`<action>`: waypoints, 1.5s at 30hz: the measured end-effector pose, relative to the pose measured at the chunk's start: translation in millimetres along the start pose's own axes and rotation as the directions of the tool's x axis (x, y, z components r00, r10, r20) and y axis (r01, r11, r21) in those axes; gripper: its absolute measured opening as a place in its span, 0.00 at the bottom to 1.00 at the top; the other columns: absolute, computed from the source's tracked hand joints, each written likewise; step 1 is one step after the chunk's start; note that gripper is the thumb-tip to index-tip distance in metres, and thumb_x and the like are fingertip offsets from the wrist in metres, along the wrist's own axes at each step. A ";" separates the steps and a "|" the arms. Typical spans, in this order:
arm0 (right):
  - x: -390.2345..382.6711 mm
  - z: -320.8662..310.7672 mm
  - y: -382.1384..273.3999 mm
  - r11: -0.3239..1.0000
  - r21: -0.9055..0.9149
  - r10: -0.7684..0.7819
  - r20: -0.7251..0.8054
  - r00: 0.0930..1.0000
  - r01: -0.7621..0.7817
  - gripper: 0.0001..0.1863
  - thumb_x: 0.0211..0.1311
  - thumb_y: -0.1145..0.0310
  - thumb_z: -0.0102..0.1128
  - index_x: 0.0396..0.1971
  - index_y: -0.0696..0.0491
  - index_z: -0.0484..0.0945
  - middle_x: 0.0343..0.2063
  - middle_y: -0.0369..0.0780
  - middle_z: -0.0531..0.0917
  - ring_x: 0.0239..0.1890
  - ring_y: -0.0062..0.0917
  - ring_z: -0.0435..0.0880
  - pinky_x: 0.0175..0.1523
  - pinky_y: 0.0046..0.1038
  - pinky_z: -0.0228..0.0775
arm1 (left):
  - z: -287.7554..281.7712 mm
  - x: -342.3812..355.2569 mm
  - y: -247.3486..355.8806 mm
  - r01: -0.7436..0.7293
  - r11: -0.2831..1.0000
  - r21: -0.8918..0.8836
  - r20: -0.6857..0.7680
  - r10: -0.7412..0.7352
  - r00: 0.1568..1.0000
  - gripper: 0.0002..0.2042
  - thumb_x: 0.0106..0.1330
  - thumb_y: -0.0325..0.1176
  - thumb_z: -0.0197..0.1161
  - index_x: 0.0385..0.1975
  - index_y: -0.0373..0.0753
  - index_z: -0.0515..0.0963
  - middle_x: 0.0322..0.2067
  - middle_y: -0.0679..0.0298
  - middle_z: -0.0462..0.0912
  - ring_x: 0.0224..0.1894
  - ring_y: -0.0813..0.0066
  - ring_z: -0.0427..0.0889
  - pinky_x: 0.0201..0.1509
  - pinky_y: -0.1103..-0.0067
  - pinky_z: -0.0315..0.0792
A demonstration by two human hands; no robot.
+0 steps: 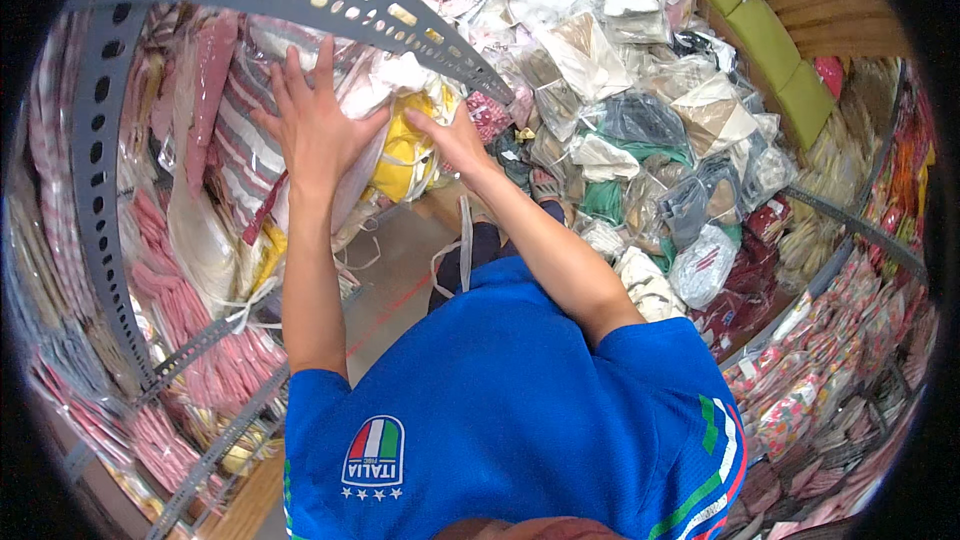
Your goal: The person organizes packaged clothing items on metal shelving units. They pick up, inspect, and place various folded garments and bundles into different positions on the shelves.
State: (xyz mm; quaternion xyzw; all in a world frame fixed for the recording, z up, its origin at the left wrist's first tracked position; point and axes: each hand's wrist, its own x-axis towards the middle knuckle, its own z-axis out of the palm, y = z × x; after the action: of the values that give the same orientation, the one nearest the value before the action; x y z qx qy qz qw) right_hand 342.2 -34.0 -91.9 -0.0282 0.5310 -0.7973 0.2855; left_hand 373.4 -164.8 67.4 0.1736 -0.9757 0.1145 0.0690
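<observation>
One striped packet [243, 135] is lying at ten o'clock; the left hand [323, 130] is resting wide-splayed on it, apparently gripping nothing. Toward eleven, a yellow bundle [398, 168] is touching the right hand [462, 147] at twelve, fingers hidden, hold unclear. Seemingly positioning packets; next move is calling for steady two-handed pressure.

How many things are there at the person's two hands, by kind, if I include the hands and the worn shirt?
Bare hands: 2, the left hand and the right hand
Striped fabric pile: 1, its pieces cannot be counted
Yellow bundle: 1
Blue shirt: 1
Total: 5
</observation>
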 end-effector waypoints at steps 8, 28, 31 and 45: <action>44.8 49.9 20.3 0.777 0.065 0.527 -0.611 0.590 -0.627 0.54 0.49 0.35 0.66 0.62 0.65 0.60 0.61 0.58 0.68 0.64 0.49 0.68 0.68 0.44 0.60 | 2.4 -3.0 9.8 -0.010 0.998 0.055 0.005 0.010 1.000 0.51 0.44 0.61 0.74 0.71 0.53 0.58 0.70 0.49 0.55 0.71 0.41 0.54 0.61 0.31 0.53; 178.3 -66.4 -115.4 0.693 -0.719 0.384 0.306 0.871 -0.053 0.50 0.43 0.41 0.74 0.66 0.50 0.68 0.62 0.48 0.72 0.62 0.38 0.73 0.57 0.49 0.71 | -45.9 -101.1 36.3 -0.064 0.943 -0.327 -0.415 -0.083 0.906 0.45 0.43 0.50 0.81 0.63 0.41 0.68 0.68 0.48 0.62 0.69 0.47 0.61 0.72 0.54 0.51; 213.1 -44.8 -95.2 0.488 -0.865 0.651 0.270 0.709 -0.118 0.45 0.47 0.40 0.69 0.67 0.37 0.66 0.71 0.47 0.60 0.71 0.47 0.60 0.60 0.59 0.67 | -39.3 -111.8 25.0 0.103 0.949 -0.297 -0.327 -0.203 0.923 0.46 0.42 0.49 0.82 0.64 0.40 0.67 0.68 0.49 0.61 0.70 0.48 0.58 0.72 0.56 0.51; 243.9 -65.7 -9.7 0.577 -0.816 0.579 0.446 0.683 0.044 0.22 0.49 0.43 0.67 0.41 0.39 0.83 0.30 0.30 0.78 0.27 0.19 0.72 0.28 0.28 0.68 | 108.4 -130.4 22.3 0.051 0.998 -0.022 -0.185 -0.054 0.981 0.60 0.40 0.52 0.79 0.75 0.53 0.47 0.74 0.46 0.42 0.76 0.41 0.40 0.70 0.35 0.32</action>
State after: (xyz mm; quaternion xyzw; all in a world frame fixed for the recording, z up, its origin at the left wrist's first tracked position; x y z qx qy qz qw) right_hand 111.5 -95.1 -175.0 -0.3470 0.6738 -0.3610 0.5434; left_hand 476.4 -129.1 -64.3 0.1874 -0.9610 0.1201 0.1640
